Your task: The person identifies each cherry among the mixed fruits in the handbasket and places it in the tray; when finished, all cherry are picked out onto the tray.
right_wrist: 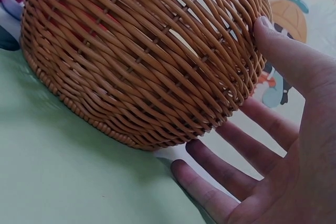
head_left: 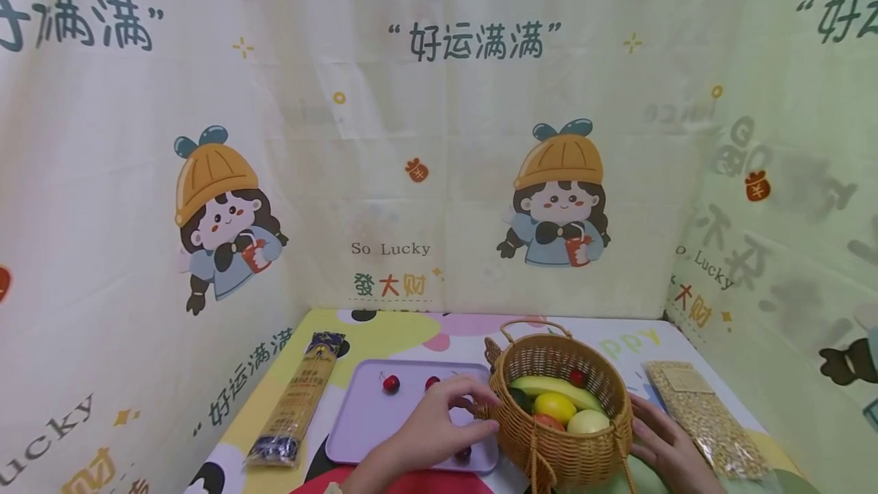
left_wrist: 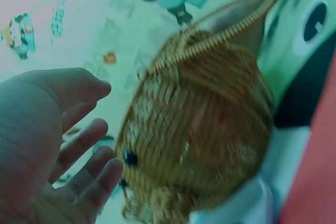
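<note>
A brown wicker basket with a looped handle stands between the two hands. Inside it lie a yellow lemon, a banana-like yellow-green piece, a pale round fruit, a red cherry and partly hidden red and dark green pieces. My left hand is at the basket's left side, fingers loosely bent and holding nothing; in the left wrist view its fingertips come close to the wicker. On the right side, my right hand has spread fingers, its thumb against the basket wall.
A lilac tray left of the basket bears several dark red cherries, partly behind the left hand. A pack of noodles lies at the far left, a bag of pale grains at the right. Printed cloth walls enclose the table.
</note>
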Available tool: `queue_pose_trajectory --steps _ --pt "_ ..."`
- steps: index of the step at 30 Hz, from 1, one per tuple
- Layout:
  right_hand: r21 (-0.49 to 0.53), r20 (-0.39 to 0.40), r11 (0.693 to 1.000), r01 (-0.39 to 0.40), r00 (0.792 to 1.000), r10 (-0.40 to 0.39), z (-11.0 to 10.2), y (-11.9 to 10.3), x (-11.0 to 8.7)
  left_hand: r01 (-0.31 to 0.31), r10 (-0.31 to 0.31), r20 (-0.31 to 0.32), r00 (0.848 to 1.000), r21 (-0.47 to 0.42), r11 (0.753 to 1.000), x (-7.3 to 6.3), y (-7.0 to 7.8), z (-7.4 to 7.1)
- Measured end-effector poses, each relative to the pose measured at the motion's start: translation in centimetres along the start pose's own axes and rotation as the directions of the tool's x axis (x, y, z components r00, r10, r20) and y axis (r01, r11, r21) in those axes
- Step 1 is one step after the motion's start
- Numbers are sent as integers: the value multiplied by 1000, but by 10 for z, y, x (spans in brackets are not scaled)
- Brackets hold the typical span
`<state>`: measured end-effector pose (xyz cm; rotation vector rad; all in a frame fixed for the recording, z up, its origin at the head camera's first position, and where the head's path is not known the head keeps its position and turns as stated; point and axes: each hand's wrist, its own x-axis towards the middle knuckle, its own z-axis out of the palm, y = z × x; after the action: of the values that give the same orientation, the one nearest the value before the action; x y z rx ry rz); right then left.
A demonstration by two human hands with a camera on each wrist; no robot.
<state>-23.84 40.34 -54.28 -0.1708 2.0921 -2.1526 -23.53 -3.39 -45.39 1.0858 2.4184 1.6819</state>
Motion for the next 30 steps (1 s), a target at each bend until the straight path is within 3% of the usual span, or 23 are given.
queue_pose_trajectory --steps 5,9,12,20,25,30 --pt "-39 -77 998 -40 996 37 3 0 1 -43 44 31 999 -47 998 24 20 16" --pt "-64 -113 996 -62 992 55 5 -2 3 -43 47 77 996 -60 997 47 28 23" --pt "-46 -92 998 -45 995 41 4 -2 3 -28 33 122 992 -46 999 67 30 26" --pt "-42 -50 998 -46 998 44 5 0 4 89 -97 216 972 45 995 105 35 32" --pt "-24 -13 1000 -8 1000 8 3 0 5 95 -122 272 955 108 990 128 33 40" --pt "23 91 1000 6 996 -8 -5 3 4 98 -155 285 946 204 974 148 23 51"
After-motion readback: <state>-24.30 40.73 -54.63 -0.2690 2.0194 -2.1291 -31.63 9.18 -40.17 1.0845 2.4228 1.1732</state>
